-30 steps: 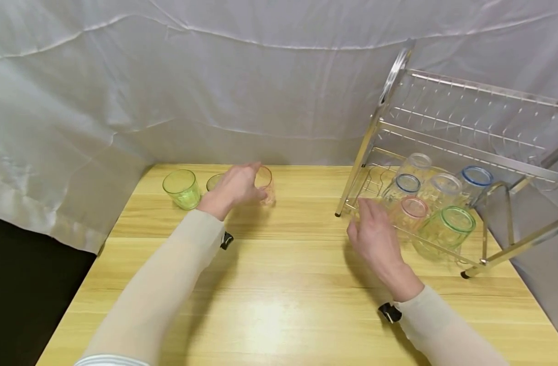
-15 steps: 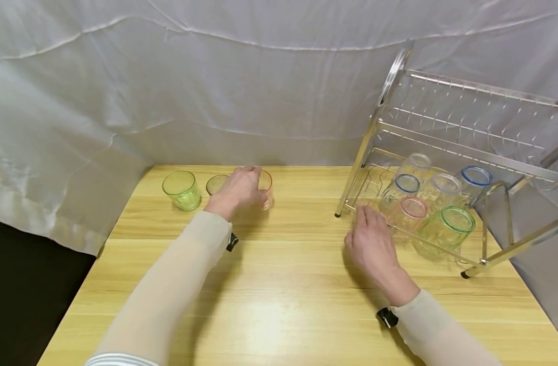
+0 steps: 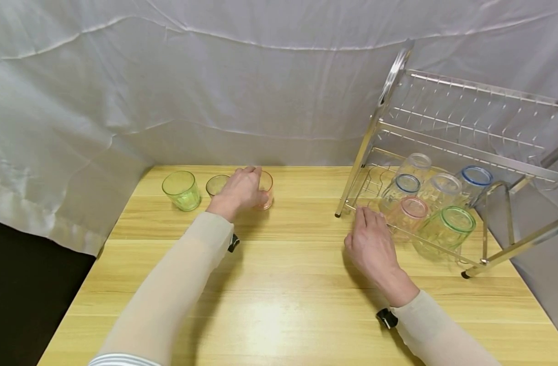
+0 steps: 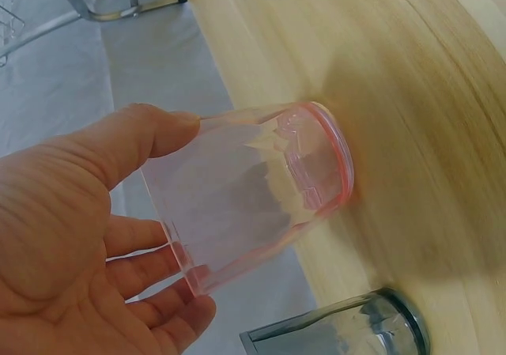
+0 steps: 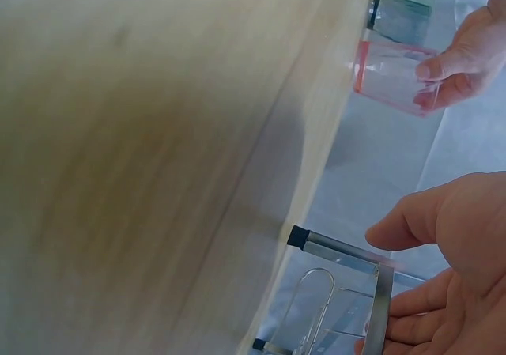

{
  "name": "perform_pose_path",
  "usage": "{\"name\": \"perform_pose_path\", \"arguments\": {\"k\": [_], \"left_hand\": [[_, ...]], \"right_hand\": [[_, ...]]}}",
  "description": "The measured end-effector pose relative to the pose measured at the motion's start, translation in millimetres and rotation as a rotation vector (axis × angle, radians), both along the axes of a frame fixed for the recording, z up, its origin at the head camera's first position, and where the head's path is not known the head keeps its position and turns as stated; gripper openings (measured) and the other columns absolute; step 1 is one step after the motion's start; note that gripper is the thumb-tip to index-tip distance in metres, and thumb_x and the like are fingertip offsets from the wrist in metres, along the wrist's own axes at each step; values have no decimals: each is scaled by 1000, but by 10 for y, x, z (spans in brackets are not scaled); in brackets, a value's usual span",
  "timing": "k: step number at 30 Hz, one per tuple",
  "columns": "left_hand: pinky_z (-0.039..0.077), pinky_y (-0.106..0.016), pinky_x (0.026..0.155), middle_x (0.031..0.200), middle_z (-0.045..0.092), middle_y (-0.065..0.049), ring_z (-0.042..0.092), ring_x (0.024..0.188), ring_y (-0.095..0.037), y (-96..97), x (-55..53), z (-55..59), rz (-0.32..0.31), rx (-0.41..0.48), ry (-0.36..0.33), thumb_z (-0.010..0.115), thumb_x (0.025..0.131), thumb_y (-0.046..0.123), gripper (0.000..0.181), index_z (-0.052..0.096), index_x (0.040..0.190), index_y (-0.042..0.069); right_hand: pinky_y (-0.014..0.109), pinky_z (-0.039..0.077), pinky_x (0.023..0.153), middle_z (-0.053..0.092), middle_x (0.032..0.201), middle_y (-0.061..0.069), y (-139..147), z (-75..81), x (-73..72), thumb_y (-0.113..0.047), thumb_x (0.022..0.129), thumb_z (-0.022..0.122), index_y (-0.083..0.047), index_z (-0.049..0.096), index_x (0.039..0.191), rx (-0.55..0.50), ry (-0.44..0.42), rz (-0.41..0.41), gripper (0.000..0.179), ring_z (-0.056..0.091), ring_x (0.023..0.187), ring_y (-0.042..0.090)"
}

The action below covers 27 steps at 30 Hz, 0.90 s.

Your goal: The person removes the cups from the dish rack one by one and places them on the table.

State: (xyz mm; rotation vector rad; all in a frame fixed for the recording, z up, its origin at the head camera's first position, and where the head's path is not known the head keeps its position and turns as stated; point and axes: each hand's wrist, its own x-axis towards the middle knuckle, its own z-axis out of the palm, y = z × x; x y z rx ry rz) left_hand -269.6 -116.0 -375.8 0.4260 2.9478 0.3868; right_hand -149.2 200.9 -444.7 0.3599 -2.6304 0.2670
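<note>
My left hand (image 3: 242,188) holds an upright pink drinking glass (image 3: 268,195) from above. In the left wrist view, the thumb lies along one side of this glass (image 4: 237,197) and the fingertips reach the rim's other side, while its base meets the wood. Left of it stand a dark grey glass (image 3: 215,184), partly covered by the hand, and a green glass (image 3: 182,191). My right hand (image 3: 372,241) is at the front left of the metal dish rack; in the right wrist view its fingers pass behind a rack bar (image 5: 381,311), the thumb held apart.
The two-level rack (image 3: 368,137) stands at the table's right. On its lower level are several upside-down glasses, among them a pink one (image 3: 409,213), a green one (image 3: 445,231) and a blue-rimmed one (image 3: 474,183). A grey curtain (image 3: 279,101) hangs behind the table (image 3: 283,274).
My left hand has shifted slightly right and settled around the pink glass. The right hand has drawn back a little toward me at the rack's front; almost nothing moved in the last half second.
</note>
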Motion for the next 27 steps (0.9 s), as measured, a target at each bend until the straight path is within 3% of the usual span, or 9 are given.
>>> {"name": "perform_pose_path", "arguments": {"k": [14, 27], "left_hand": [[32, -55, 128, 167, 39, -21, 40, 151, -44, 12, -29, -25, -8, -28, 11, 73, 98, 44, 87, 33, 162, -1], [28, -56, 130, 169, 35, -19, 36, 154, -44, 18, -18, -20, -18, -43, 4, 72, 99, 45, 88, 31, 164, 1]], "right_hand": [[65, 45, 114, 61, 129, 40, 4, -1, 6, -5, 87, 59, 23, 53, 134, 9, 3, 1, 55, 59, 123, 55], [66, 42, 116, 60, 131, 40, 4, 2, 4, -5, 88, 59, 23, 51, 136, 0, -19, -4, 56, 57, 125, 55]]}}
